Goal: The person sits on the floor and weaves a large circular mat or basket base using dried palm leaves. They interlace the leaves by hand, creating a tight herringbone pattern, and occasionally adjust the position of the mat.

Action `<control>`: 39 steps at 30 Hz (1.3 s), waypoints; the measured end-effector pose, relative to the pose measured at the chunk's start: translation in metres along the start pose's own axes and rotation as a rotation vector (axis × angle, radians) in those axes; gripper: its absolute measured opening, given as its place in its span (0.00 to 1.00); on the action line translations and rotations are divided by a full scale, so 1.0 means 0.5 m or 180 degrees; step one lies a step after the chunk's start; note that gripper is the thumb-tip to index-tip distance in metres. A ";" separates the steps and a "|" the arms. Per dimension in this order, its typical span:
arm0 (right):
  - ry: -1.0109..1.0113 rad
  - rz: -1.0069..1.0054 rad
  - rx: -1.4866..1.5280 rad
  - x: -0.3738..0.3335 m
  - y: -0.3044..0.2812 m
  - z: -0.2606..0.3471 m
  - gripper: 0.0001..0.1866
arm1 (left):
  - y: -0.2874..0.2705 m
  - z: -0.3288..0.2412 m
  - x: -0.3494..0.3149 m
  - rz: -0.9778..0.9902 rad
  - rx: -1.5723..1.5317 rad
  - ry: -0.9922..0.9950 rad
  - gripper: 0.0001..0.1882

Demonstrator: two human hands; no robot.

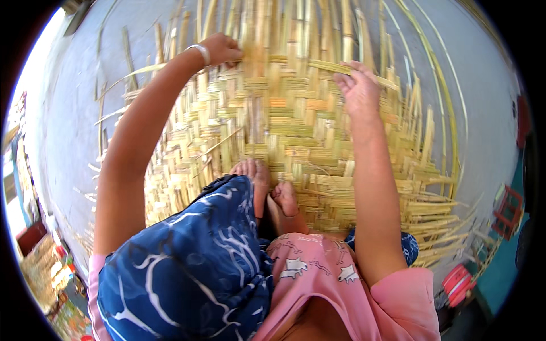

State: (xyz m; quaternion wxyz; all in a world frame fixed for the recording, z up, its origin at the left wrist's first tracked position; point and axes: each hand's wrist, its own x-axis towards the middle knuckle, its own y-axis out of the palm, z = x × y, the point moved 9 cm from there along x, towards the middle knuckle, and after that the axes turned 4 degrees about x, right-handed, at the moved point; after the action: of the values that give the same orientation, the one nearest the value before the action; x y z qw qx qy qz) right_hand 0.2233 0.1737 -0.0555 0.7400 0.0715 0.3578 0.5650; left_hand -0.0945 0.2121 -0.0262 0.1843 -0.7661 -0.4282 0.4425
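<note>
A woven mat of flat, yellow-green bamboo strips point(307, 122) lies on the floor under my bare feet. Loose lengthwise strips point(347, 34) fan out from its far edge. My left hand point(223, 50), with a pale bangle on the wrist, is at the far left of the weave, fingers curled in a pinch on an upright strip; motion blurs the strips beside it. At the far right, my right hand point(361, 88) has its thumb and fingers closed about a crosswise bamboo strip point(325, 66), which runs over the lengthwise ones.
Grey floor point(483, 113) surrounds the mat. Long thin strips point(441, 85) lie along its right side. Toward the right rim are a reddish-brown frame point(507, 212) and a pink-red round object point(458, 284). Assorted items crowd the lower left rim.
</note>
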 end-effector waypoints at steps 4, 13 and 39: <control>-0.0035 0.0199 -0.0554 -0.026 0.086 -0.004 0.10 | 0.002 -0.004 -0.010 -0.0118 0.0432 0.0002 0.16; -0.0389 0.0470 -0.1492 -0.032 0.103 -0.024 0.10 | 0.006 -0.018 -0.041 -0.0598 0.0884 0.0212 0.12; -0.0334 0.0037 -0.0477 -0.076 0.016 0.028 0.12 | 0.140 -0.255 -0.098 -0.1411 0.1494 0.1470 0.20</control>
State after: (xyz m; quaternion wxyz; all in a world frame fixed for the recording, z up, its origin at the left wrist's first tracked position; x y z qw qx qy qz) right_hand 0.2217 0.1471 -0.0245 0.7577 0.0476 0.2749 0.5900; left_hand 0.0346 0.1444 0.0218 0.5369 -0.6715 -0.4177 0.2939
